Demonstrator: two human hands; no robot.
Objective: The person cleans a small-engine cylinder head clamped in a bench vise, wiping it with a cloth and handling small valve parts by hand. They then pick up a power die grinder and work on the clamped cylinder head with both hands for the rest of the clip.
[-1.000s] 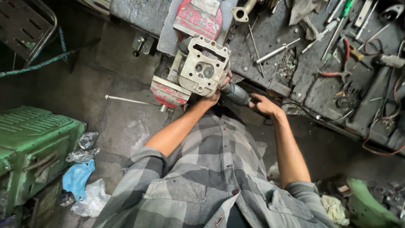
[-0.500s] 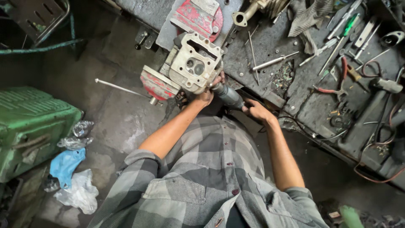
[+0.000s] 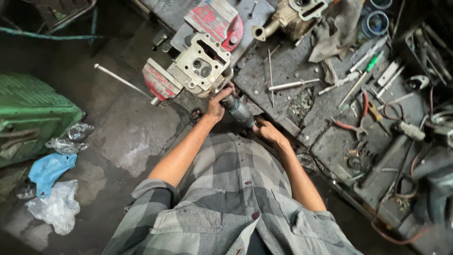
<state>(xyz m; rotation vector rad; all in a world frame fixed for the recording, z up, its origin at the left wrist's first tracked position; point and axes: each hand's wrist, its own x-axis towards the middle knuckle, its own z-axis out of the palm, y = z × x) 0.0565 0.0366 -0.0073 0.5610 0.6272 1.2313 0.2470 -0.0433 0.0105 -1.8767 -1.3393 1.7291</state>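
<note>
A person in a grey checked shirt (image 3: pixel 226 208) leans over a dirty desk (image 3: pixel 302 85). The right hand (image 3: pixel 268 132) wraps its grip around the rear of a dark power tool (image 3: pixel 238 111). The left hand (image 3: pixel 216 105) closes its grip on the tool's front end, just under a pale engine part (image 3: pixel 203 66). That part sits clamped in a red vise (image 3: pixel 163 81) at the desk's edge. Farther right, red-handled pliers (image 3: pixel 351 123) and loose tools lie scattered.

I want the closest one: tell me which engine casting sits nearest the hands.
The pale cylinder head clamped in the red vise, touched by the left hand. The other casting lies farther up the bench.
</note>
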